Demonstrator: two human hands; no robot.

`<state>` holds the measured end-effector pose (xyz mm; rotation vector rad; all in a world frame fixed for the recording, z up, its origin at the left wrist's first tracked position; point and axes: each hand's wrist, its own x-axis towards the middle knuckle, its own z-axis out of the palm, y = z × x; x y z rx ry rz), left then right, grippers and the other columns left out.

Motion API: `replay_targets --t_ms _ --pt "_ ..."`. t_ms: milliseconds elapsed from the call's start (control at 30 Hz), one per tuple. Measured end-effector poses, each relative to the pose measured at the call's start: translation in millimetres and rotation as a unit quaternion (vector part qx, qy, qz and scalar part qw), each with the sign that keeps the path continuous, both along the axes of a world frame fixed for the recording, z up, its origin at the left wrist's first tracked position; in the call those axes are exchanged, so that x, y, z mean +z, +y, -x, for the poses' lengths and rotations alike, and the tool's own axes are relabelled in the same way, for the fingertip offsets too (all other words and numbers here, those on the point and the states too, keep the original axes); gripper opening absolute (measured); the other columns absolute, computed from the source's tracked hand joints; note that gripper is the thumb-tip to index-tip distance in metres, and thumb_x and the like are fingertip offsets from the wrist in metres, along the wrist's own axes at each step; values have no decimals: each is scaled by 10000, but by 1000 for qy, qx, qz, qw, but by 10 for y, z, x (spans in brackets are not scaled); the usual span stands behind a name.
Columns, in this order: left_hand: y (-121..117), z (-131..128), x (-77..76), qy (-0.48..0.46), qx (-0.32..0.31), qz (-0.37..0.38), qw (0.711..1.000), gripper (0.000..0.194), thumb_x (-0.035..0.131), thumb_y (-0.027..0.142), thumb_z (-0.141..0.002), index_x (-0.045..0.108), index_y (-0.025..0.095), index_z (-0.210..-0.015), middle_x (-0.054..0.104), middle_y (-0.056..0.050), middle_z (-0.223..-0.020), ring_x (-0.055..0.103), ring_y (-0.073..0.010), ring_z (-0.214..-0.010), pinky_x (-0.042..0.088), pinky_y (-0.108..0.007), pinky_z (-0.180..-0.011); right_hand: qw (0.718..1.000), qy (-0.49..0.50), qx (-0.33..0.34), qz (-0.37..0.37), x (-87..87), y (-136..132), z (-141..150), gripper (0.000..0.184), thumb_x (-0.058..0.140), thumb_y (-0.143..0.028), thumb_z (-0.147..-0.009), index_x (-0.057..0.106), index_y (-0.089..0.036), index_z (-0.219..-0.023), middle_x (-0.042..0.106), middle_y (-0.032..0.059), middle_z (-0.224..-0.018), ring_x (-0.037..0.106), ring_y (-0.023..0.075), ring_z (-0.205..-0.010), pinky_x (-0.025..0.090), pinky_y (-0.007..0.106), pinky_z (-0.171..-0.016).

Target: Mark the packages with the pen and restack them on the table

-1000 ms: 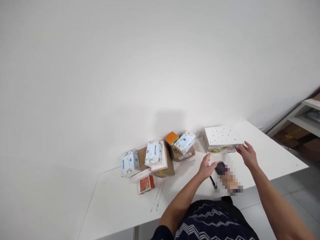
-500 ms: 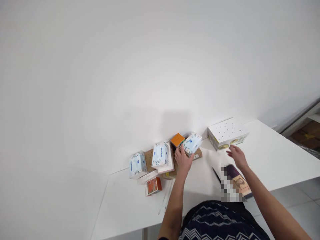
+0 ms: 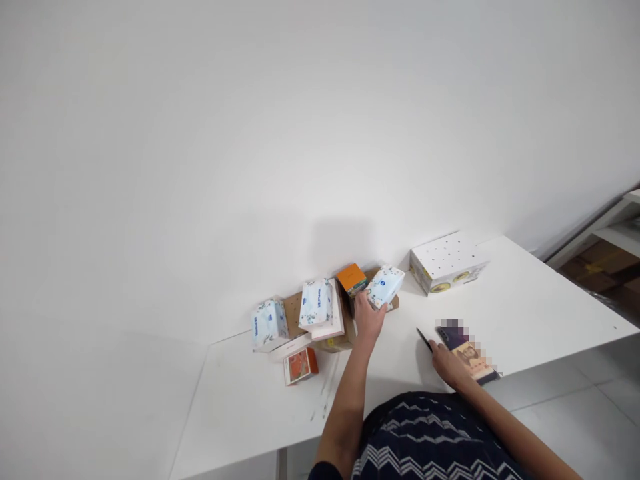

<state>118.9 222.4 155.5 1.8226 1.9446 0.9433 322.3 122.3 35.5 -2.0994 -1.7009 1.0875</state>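
The left hand (image 3: 369, 320) has its thumb and fingers closed around the near end of a blue-and-white tissue pack (image 3: 386, 285), which sits at a slant above a brown cardboard box (image 3: 394, 305); the right hand (image 3: 449, 367) is low over the table (image 3: 395, 353), its fingertips at the near end of a black pen (image 3: 424, 339), though whether they grip it or only touch it cannot be told; just beside that hand lies a dark phone (image 3: 447, 335) with a picture on its back, partly blurred out.

Left of the held pack is an orange box (image 3: 351, 275); next comes a second tissue pack (image 3: 316, 303) on top of a white box (image 3: 337, 317); farther left is a third tissue pack (image 3: 270, 323), with a small red-and-white box (image 3: 300, 366) in front; a white dotted carton (image 3: 447, 263) stands to the right, near the wall (image 3: 320, 133).
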Motion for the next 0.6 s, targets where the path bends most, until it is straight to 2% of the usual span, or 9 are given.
replay_targets --t_ms 100,233,300,367,433,533,567,600 --pt "-149 24 -35 -92 -7 -11 996 538 733 214 -678 468 213 -1146 553 -98 -1163 556 -253 -1120 480 -421 -939 999 47 -15 3 57 -3 7 488 436 -75 -739 593 -142 -1196 660 98 -835 654 246 -793 433 351 -769" --pt "-541 137 -41 -202 -25 -1 979 586 734 233 -674 451 228 -1187 523 -103 -1227 559 -232 -1112 551 -355 -817 981 177 -80 8 178 -40 -60 377 423 -226 -752 643 -163 -1051 602 11 -615 621 206 -615 483 327 -649" --pt "-768 220 -55 -227 -36 14 973 632 741 244 -672 438 232 -1227 511 -109 -1260 553 -235 -1134 553 -358 -826 964 235 -120 -1 248 -50 -127 388 373 -303 -781 616 -163 -1049 632 21 -663 622 195 -604 506 329 -619" --pt "-968 301 -116 -236 -47 32 970 660 746 239 -666 433 232 -1247 509 -115 -1280 545 -245 -1160 550 -372 -847 944 287 -159 -21 326 -47 -197 411 376 -370 -793 568 -172 -1097 677 46 -799 645 185 -662 528 334 -659" --pt "-1120 362 -247 -238 -62 52 968 673 742 225 -666 429 235 -1262 511 -117 -1292 544 -247 -1173 542 -386 -874 909 359 -206 -50 416 -36 -246 410 504 -439 -761 543 -197 -1089 689 58 -881 652 182 -698 536 348 -704" --pt "-1258 400 -548 -207 -98 79 970 684 715 155 -653 442 233 -1275 507 -116 -1326 516 -256 -1225 493 -420 -962 847 445 -271 -101 569 -26 -247 411 713 -476 -663 531 -233 -939 675 19 -809 619 157 -636 532 338 -672" --pt "-1286 402 -657 -192 -106 90 971 713 702 120 -641 436 225 -1295 500 -125 -1345 494 -264 -1255 462 -433 -1002 844 445 -275 -118 621 -29 -228 397 733 -485 -660 525 -233 -885 657 4 -766 604 149 -624 528 325 -660" --pt "-1309 400 -758 -181 -101 101 973 760 690 91 -629 415 219 -1326 481 -137 -1377 467 -274 -1286 428 -444 -1037 854 426 -267 -132 669 -37 -200 376 720 -506 -685 520 -230 -844 639 -3 -736 595 145 -626 525 312 -656"
